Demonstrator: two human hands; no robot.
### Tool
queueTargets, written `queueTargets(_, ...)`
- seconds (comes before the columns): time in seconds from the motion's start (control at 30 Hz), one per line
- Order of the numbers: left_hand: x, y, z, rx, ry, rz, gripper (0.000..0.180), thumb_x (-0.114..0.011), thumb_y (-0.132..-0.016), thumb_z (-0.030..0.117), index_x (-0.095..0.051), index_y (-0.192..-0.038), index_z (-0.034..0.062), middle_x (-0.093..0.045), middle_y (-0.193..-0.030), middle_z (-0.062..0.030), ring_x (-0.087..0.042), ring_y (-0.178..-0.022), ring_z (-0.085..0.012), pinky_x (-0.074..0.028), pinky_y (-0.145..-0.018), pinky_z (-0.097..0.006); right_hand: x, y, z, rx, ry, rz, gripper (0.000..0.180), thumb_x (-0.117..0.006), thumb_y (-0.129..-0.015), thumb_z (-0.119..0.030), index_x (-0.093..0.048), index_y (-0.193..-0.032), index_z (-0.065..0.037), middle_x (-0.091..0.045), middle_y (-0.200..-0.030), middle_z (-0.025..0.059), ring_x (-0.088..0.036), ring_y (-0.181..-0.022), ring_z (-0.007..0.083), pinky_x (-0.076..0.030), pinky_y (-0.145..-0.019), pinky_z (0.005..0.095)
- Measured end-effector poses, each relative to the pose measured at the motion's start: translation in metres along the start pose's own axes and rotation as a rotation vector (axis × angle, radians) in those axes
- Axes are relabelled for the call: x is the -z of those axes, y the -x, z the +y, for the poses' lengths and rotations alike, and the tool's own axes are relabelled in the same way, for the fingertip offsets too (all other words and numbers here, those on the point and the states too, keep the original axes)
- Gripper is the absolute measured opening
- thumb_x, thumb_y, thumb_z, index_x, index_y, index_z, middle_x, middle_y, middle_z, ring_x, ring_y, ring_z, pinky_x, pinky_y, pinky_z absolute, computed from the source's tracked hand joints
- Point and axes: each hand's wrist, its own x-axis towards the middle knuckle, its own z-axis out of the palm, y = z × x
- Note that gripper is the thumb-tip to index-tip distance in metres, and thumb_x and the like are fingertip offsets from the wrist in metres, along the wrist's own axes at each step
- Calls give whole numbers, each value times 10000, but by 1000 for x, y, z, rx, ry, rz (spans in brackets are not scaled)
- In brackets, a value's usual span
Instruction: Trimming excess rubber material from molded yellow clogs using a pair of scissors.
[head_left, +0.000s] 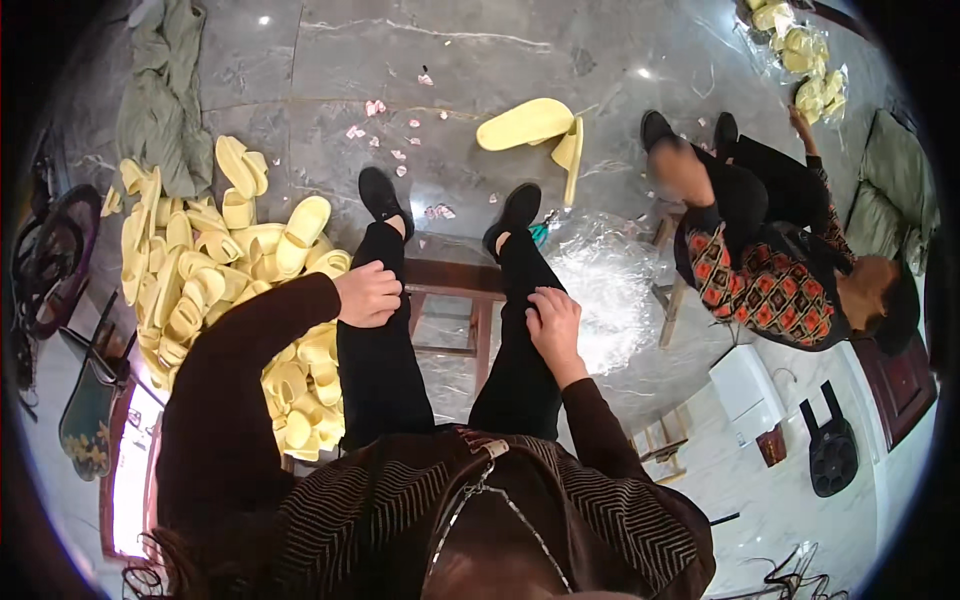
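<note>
My left hand (369, 294) rests on my left knee, its fingers loosely bent over the black trousers, with nothing in it. On my right thigh lies my right hand (556, 326), fingers slightly apart and holding nothing. A big heap of yellow slippers (205, 270) spreads over the floor to my left, beside my left arm. In front of my feet, a yellow slipper (525, 124) lies flat on the grey floor, and a second yellow slipper (569, 160) leans on its side against it.
A wooden bench (455, 278) stands between my legs. Clear plastic bags (608, 290) are piled right of my right leg. A seated person (765, 270) is at the right, near bagged yellow slippers (805, 50). Grey-green cloth (160, 100) lies far left; paper scraps (375, 107) dot the floor.
</note>
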Motion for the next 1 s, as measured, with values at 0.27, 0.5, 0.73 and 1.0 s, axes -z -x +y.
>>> queueTargets(0.27, -29, 3, 25, 64, 108, -93, 125, -585, -602, 100, -482, -672, 85, -466, -761, -54, -446, -697, -205, -317, -616, -321, -92, -1, 124, -678, -633, -75, 188, -565, -733, -123, -597, -890, -26, -616, -824, 125, -592, -772, 220, -453, -698, 285)
queueTargets(0.5, -43, -21, 14, 93, 248, -222, 133, -577, -608, 74, -499, -716, 69, -480, -806, -65, -457, -711, -216, -324, -627, -329, -255, 49, 267, -953, -631, -133, 311, -615, -666, -199, -598, -917, -16, -619, -827, 140, -593, -788, 236, -453, -718, 303)
queueTargets(0.73, -66, -55, -51, 208, 178, -463, 111, -571, -680, 121, -495, -738, 64, -438, -741, -68, -432, -711, -226, -324, -628, -324, -349, 23, 307, -965, -580, -17, 431, -632, -634, -133, -532, -1025, 20, -598, -759, 77, -546, -633, 137, -442, -569, 254)
queueTargets(1.0, -64, -292, -283, 569, -499, 171, 452, -600, -748, 306, -471, -1077, 24, -488, -1096, -138, -456, -1017, -266, -366, -836, -382, -380, -9, 330, -1210, -430, 231, 506, -675, -612, -159, -488, -1028, 61, -568, -941, 192, -544, -896, 316, -428, -773, 385)
